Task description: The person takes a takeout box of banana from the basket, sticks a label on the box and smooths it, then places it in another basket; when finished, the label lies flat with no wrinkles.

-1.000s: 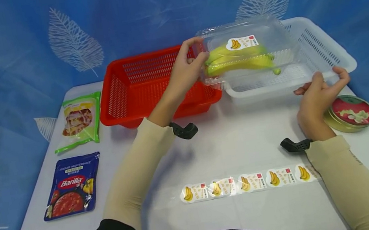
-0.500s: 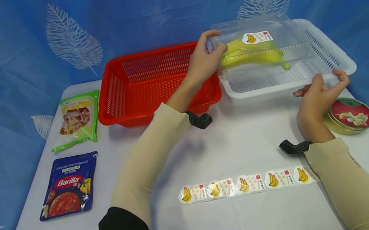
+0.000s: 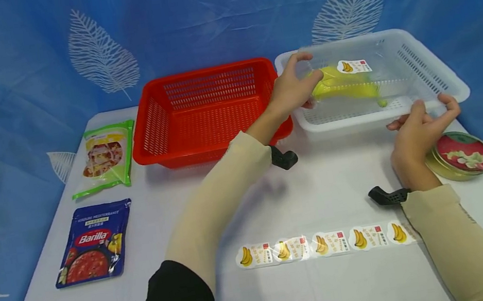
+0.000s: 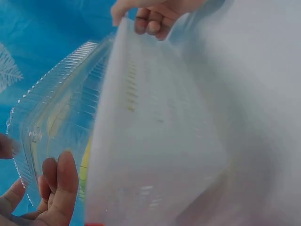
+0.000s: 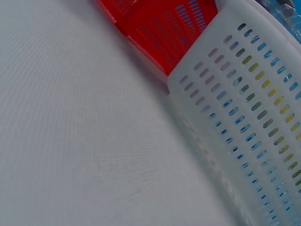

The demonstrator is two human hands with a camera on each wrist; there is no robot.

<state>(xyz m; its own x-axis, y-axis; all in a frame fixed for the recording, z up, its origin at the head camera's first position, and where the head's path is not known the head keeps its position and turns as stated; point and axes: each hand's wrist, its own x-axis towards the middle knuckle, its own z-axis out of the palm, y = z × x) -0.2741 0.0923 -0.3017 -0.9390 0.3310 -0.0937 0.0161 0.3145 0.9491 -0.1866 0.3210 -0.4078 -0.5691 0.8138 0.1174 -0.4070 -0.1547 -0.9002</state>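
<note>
My left hand (image 3: 297, 85) grips the left end of a clear plastic container (image 3: 390, 66). Yellow-green bananas (image 3: 344, 85) lie inside it, and a white banana sticker (image 3: 354, 66) is on its lid. The container is low over the white basket (image 3: 436, 59), partly within its rim; whether it touches the bottom I cannot tell. At the basket's front right, my right hand (image 3: 424, 133) holds the rim. In the left wrist view, the fingers of the left hand (image 4: 56, 193) curl at the container's edge. The right wrist view shows the slotted basket wall (image 5: 244, 108), but no hand.
A red basket (image 3: 208, 150) stands left of the white one. A green-edged food packet (image 3: 104, 158) and a blue Barilla pouch (image 3: 93, 243) lie at left. A round tin (image 3: 462, 154) sits by the right wrist. A strip of banana stickers (image 3: 326, 244) lies in front.
My left hand has moved right and down with the container, from above the gap between the baskets into the white basket's opening. The right hand has stayed at the rim.
</note>
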